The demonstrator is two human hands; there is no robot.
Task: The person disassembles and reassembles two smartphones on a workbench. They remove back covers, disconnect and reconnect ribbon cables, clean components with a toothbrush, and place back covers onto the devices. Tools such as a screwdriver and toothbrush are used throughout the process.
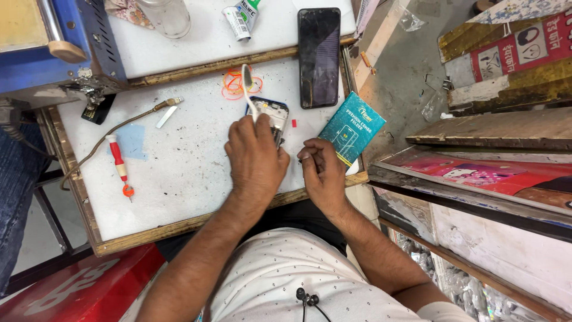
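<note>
My left hand (pixel 255 158) grips a white toothbrush (pixel 247 83) whose bristled head points away from me, and rests over an opened blue phone frame (pixel 271 116) lying on the white worktable (pixel 179 173). My right hand (pixel 323 173) sits just right of the frame with fingers curled and pinched; whether it holds something small is unclear. A teal packet (pixel 351 128) lies right beside the right hand.
A black phone (pixel 319 56) lies face up at the back. A red-handled screwdriver (pixel 119 164) and a cable with a metal tip (pixel 161 107) lie at the left. Orange rubber bands (pixel 233 83), a tube (pixel 241 18) and a clear jar (pixel 167 16) sit further back.
</note>
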